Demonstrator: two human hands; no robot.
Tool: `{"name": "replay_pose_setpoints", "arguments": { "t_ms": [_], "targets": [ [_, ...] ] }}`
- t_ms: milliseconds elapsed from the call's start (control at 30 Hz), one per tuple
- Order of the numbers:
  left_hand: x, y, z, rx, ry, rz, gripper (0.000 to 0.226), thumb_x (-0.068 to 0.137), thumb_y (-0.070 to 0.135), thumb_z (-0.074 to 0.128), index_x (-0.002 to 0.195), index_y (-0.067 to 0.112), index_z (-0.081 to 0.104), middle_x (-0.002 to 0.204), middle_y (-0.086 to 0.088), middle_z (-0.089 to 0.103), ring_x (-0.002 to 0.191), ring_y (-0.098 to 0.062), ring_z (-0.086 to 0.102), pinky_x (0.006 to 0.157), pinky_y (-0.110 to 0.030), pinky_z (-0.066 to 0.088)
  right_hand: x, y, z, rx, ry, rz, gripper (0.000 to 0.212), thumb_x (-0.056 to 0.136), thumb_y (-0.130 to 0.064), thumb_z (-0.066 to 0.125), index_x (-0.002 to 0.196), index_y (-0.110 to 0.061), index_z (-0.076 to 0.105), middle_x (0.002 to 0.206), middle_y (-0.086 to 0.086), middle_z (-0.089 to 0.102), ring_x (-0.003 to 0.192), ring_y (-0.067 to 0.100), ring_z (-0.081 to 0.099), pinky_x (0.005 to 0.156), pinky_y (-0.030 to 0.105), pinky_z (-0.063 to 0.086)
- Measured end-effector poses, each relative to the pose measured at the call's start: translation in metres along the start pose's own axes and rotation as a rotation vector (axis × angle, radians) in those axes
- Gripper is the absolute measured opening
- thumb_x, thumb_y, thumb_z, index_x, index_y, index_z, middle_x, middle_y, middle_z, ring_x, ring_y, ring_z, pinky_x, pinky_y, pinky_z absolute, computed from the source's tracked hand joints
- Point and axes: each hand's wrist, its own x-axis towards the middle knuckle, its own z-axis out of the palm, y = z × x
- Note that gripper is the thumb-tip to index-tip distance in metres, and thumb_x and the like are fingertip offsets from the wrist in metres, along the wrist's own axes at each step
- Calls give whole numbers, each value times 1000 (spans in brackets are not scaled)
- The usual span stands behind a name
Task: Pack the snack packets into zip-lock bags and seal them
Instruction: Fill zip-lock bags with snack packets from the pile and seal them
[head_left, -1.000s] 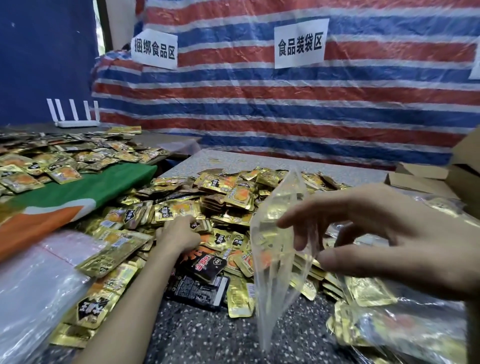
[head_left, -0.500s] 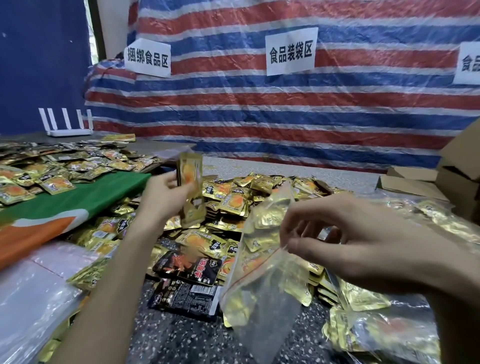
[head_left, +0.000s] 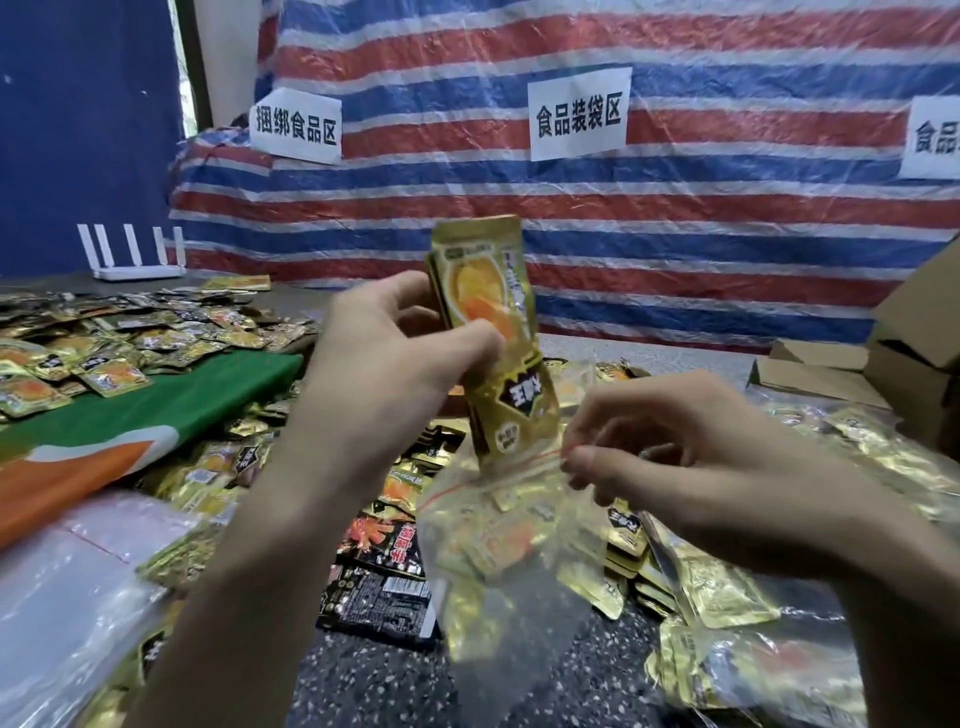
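My left hand (head_left: 384, 374) grips a small stack of gold snack packets (head_left: 493, 332), held upright with the lower end at the red-striped mouth of a clear zip-lock bag (head_left: 498, 551). My right hand (head_left: 691, 467) pinches the bag's rim on the right side and holds the mouth apart. The bag hangs down above the dark speckled table (head_left: 363, 680), and several gold packets show through its plastic. A heap of loose gold snack packets (head_left: 228, 467) and a few black ones (head_left: 379, 587) lies on the table behind and below the bag.
Filled zip-lock bags (head_left: 753, 670) pile up at the lower right. A stack of clear plastic bags (head_left: 67, 597) lies at the lower left beside a green and orange cloth (head_left: 130, 421). More packets (head_left: 104, 343) cover the left table. Cardboard boxes (head_left: 893, 374) stand at the right.
My left hand lifted packets out of the heap and carried them right, to the bag's mouth. My right hand kept hold of the bag, which now hangs more level and open.
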Motion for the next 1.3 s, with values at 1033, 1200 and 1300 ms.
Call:
{"name": "replay_pose_setpoints", "arguments": {
  "t_ms": [1033, 1200, 1300],
  "targets": [
    [57, -134, -49, 1056, -696, -505, 47, 85, 1, 71, 127, 21, 61, 134, -1, 58, 117, -20, 58, 98, -34, 51, 1, 11, -9, -57, 146, 199, 10, 82, -34, 63, 79, -28, 71, 79, -2, 73, 76, 14, 68, 77, 47, 57],
    [56, -168, -49, 1052, -773, -621, 69, 75, 5, 83, 135, 23, 56, 141, 1, 53, 116, -26, 58, 75, -28, 55, 0, 12, -11, -61, 131, 168, 9, 79, -39, 62, 82, -37, 70, 82, -8, 74, 77, 8, 68, 77, 43, 57],
    [57, -176, -49, 1059, -692, -615, 71, 72, 6, 85, 134, 25, 57, 136, 1, 57, 102, -23, 62, 67, -29, 54, -1, 11, -12, -75, 130, 158, 12, 77, -41, 61, 83, -38, 71, 82, -9, 74, 79, 7, 68, 78, 42, 57]
  ]
}}
